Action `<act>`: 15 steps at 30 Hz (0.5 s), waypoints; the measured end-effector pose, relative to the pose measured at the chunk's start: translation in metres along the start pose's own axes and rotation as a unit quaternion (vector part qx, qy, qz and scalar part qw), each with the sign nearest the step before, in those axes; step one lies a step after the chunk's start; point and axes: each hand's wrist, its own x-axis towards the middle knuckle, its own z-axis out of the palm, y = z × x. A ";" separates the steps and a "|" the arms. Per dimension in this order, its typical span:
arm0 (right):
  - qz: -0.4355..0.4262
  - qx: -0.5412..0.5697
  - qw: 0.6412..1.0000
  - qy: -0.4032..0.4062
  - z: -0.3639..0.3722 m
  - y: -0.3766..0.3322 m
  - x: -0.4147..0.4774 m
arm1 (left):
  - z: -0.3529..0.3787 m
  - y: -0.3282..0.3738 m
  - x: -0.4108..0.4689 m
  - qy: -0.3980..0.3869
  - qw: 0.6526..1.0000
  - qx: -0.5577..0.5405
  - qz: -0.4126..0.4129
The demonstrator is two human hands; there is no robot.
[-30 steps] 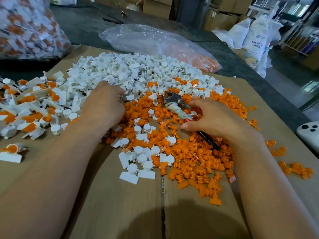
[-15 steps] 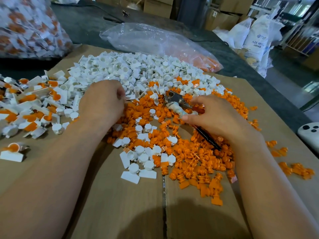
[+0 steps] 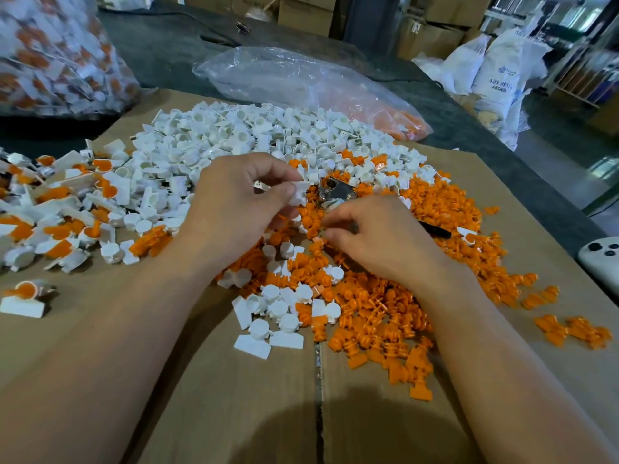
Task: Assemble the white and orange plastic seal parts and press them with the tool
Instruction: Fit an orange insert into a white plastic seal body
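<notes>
Reaching forward over flattened cardboard (image 3: 234,413) spread on the table (image 3: 174,51), two bare forearms, with the hands apart but close together above the heaps. Between the wrists, a loose scatter of white caps mixed into the near edge of the orange parts (image 3: 385,323). Pinching one white part (image 3: 299,192) between thumb and curled fingertips, the left hand (image 3: 234,209), with the piece lifted clear of the pile. Just to its right, curled knuckles-up onto the orange heap, the right hand (image 3: 385,239), lying across the tool (image 3: 335,192), metal head poking out beyond the fingertips, black handle (image 3: 435,231) sticking out past the far side of the hand; cannot tell whether those fingers grip the tool or an orange piece. Off to the left, a spread of assembled seals (image 3: 67,209), white with orange inserts. At the right edge, a white device (image 3: 599,262) with dark buttons. Beyond the hands, the big mound of white parts (image 3: 268,135). Farther back on the dark table, a clear plastic bag (image 3: 301,78) holding some orange pieces, and at far left a full bag (image 3: 50,55) of white-and-orange pieces. Farthest off, cardboard boxes (image 3: 308,8) and white sacks (image 3: 499,72).
</notes>
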 end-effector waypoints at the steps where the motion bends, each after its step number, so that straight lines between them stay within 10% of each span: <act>1: -0.002 -0.016 1.000 -0.009 0.002 -0.001 0.001 | 0.000 0.000 0.000 0.001 1.000 -0.002 0.003; 15: -0.015 -0.034 0.999 -0.019 0.009 0.000 0.003 | -0.001 -0.003 0.003 -0.023 0.998 -0.046 -0.031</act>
